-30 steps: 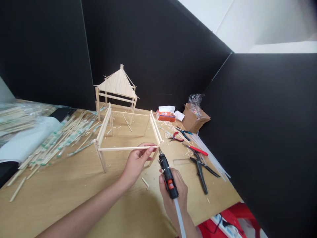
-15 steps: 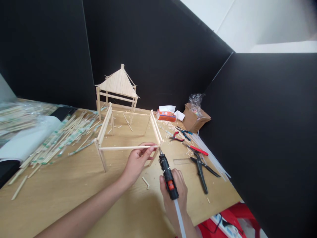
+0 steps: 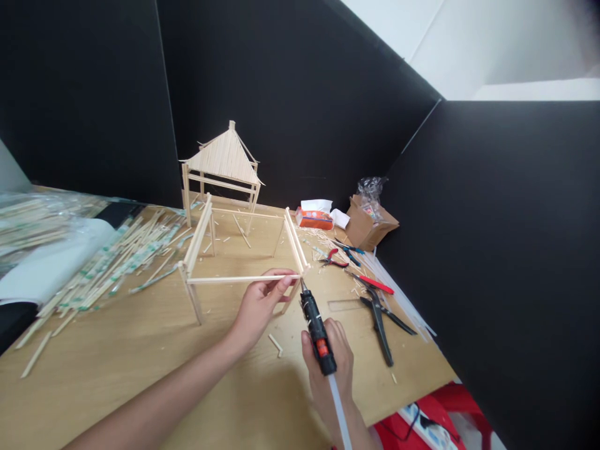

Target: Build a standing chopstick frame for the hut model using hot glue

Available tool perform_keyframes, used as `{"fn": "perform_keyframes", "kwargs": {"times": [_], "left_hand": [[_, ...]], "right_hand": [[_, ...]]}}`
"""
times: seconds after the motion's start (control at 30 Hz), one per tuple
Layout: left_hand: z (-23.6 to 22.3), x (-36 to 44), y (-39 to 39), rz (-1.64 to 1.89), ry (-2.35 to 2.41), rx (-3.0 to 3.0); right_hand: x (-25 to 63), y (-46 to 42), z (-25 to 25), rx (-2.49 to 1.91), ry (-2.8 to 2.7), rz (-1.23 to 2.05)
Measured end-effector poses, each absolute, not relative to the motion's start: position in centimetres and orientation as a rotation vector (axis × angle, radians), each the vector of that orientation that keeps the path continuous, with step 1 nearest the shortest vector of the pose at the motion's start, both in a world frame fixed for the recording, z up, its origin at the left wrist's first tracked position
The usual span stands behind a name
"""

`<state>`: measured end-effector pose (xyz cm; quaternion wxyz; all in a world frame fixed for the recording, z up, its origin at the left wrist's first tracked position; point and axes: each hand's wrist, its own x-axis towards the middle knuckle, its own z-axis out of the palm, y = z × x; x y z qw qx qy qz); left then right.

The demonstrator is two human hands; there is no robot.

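Observation:
My left hand [image 3: 262, 303] pinches the right end of a thin wooden stick [image 3: 234, 279], which spans the near side of a wooden stick frame [image 3: 291, 240]. The frame stands on legs, its top open. In my right hand [image 3: 335, 362] is a black hot glue gun [image 3: 316, 328] with an orange-red part and a clear glue stick coming out of its back end. The nozzle tip is at the frame's near right corner, close to my left fingertips. Whether glue is flowing there is too small to tell.
Behind the frame stands a stick model with a slatted roof [image 3: 225, 153]. Bundled sticks [image 3: 117, 262] cover the left of the table. At right lie black cutters [image 3: 379, 322], red-handled pliers [image 3: 334, 257], clear glue sticks [image 3: 403, 294], a tissue pack [image 3: 314, 219] and a cardboard box [image 3: 370, 225].
The glue gun and my right hand have shifted very slightly up and left. My left hand and the frame look unmoved.

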<state>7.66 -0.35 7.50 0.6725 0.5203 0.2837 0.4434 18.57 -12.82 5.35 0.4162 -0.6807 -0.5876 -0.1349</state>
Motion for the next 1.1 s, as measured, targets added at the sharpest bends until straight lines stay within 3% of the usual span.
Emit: {"fn": "perform_keyframes", "kwargs": {"times": [1.1], "left_hand": [[7.29,7.59,-0.36,0.973,0.617,1.197]], "right_hand": [[18.34,-12.9,5.8,-1.696,-1.486,-0.302]]}}
